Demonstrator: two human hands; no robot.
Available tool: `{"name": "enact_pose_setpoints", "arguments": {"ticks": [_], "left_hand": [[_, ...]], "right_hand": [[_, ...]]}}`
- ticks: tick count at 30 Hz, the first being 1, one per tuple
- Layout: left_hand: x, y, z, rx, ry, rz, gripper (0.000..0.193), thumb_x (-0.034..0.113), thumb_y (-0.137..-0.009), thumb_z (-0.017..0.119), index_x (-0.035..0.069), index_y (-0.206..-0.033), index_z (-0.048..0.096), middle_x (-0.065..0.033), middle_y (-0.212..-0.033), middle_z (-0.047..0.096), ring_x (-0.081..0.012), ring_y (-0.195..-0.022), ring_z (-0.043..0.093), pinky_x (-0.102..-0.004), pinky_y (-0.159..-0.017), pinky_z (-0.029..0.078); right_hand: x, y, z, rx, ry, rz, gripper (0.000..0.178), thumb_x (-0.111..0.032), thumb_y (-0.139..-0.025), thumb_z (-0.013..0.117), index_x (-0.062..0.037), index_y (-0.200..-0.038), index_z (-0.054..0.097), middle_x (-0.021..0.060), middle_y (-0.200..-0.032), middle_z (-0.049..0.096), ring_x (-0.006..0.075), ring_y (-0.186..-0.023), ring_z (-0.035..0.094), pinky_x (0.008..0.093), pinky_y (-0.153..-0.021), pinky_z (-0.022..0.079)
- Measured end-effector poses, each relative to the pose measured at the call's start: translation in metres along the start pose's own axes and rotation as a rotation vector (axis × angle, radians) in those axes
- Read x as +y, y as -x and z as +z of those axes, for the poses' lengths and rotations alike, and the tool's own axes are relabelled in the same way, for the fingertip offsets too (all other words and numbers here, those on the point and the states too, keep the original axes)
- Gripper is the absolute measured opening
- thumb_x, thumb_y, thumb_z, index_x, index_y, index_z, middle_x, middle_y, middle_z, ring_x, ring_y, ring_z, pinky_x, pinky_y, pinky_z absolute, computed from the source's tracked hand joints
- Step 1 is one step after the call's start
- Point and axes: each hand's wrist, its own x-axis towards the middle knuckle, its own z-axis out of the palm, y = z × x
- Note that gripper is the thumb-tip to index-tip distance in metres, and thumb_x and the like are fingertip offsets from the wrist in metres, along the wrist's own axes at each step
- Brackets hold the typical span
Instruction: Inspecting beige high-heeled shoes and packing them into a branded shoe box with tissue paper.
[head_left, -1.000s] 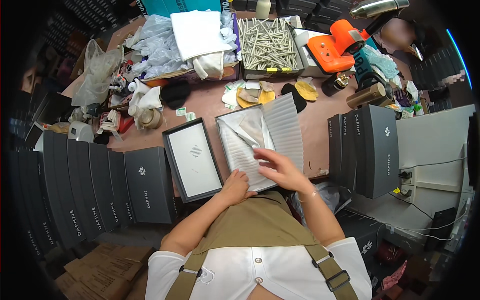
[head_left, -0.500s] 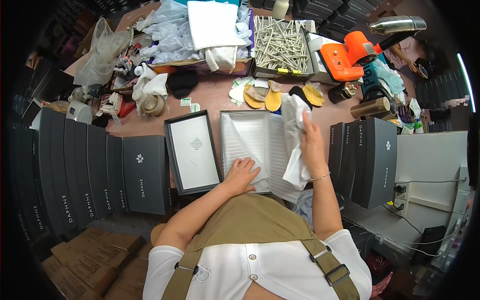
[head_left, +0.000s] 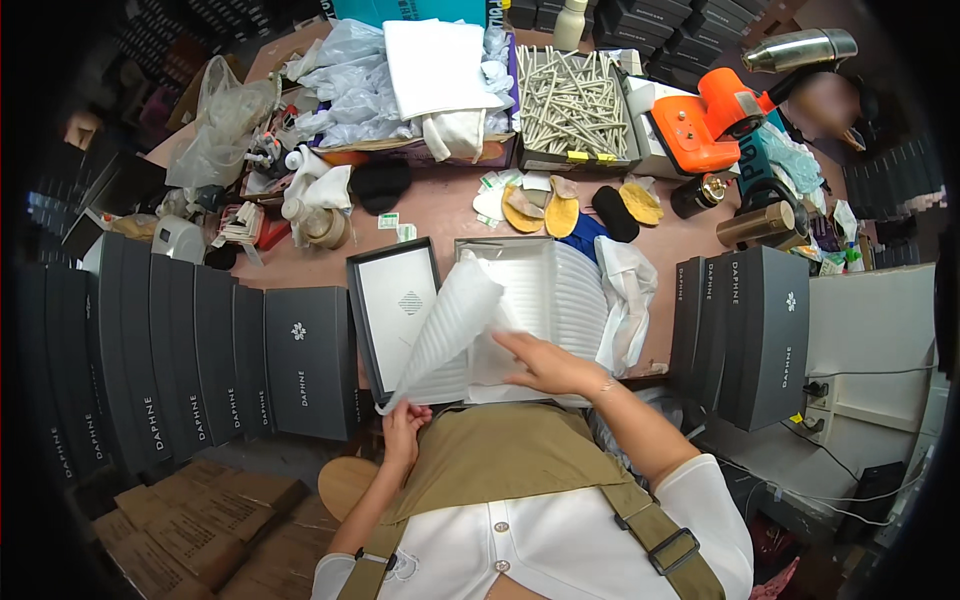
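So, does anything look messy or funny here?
I see nothing spilled. The crumpled white bundle looks untidy, bunched up at the right edge of the ribbed white sheet. Farther back, yellow pads lie scattered instead of neatly stacked.

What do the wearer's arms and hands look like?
Left hand and right hand are ungloved; forearms bare. White short sleeves on the upper arms. A thin, pale bracelet on the right wrist; none visible on the left.
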Motion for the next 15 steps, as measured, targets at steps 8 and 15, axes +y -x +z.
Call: {"name": "enact_pose_setpoints", "arguments": {"ticks": [8, 15], "left_hand": [[0.108, 0.024, 0.105, -0.651, -0.570, 0.335, 0.018, 0.015, -0.092, 0.056, -0.002, -0.092, 0.062, -0.0116, -0.103, 0.062, -0.0189, -0.096, 0.058, -0.0299, -0.086, 0.046], [0.067, -0.072, 0.107, -0.005, -0.708, 0.697, 0.046, 0.027, -0.094, 0.055, -0.004, -0.126, 0.049, -0.0227, -0.129, 0.049, -0.0345, -0.117, 0.049, -0.0404, -0.100, 0.038]], "right_hand": [[-0.003, -0.170, 0.071, 0.184, 0.426, -0.269, 0.054, -0.014, -0.081, 0.065, -0.0037, -0.130, 0.047, 0.0282, -0.143, 0.030, 0.0416, -0.130, 0.036, 0.0488, -0.108, 0.028], [0.029, 0.002, 0.020, 0.867, 0.325, 0.104, 0.063, -0.016, -0.079, 0.068, -0.0017, -0.135, 0.042, 0.0260, -0.125, 0.049, 0.0377, -0.118, 0.047, 0.0402, -0.103, 0.035]]}}
